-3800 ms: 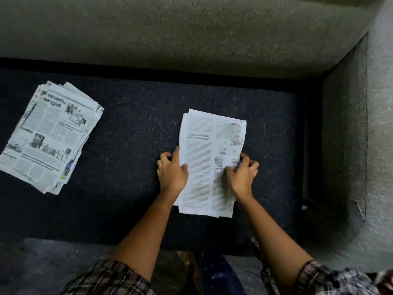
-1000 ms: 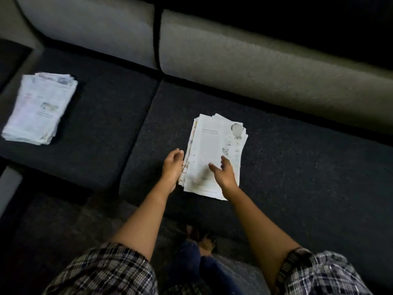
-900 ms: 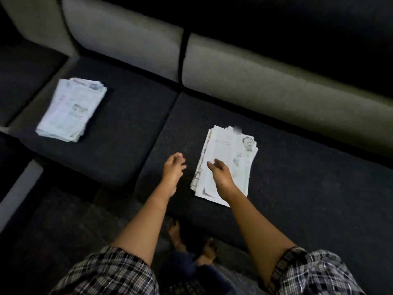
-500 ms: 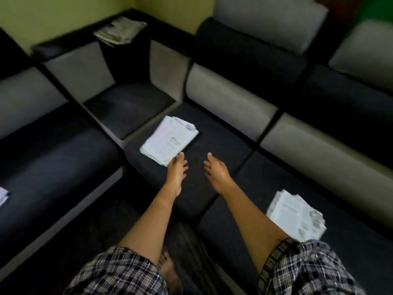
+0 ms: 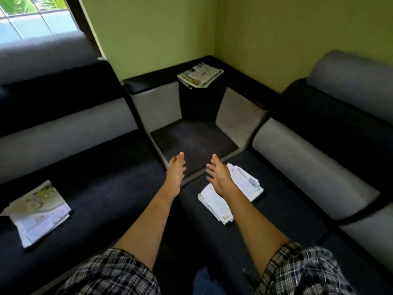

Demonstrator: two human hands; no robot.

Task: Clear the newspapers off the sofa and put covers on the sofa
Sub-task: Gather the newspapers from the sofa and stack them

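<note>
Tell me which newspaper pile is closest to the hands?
The pile just by the right hand. The left-seat newspaper and the ledge newspaper lie much farther away.

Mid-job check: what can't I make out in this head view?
Stack on the right seat: partly hidden by the right hand and forearm, head view.
Newspaper on the left seat: blurred, print unreadable.
Newspaper on the corner ledge: too small to count sheets.
Sofa covers: none in frame.

Black-and-grey sofa (image 5: 89, 133), green wall (image 5: 161, 28), plaid black-and-white sleeves (image 5: 119, 273).
</note>
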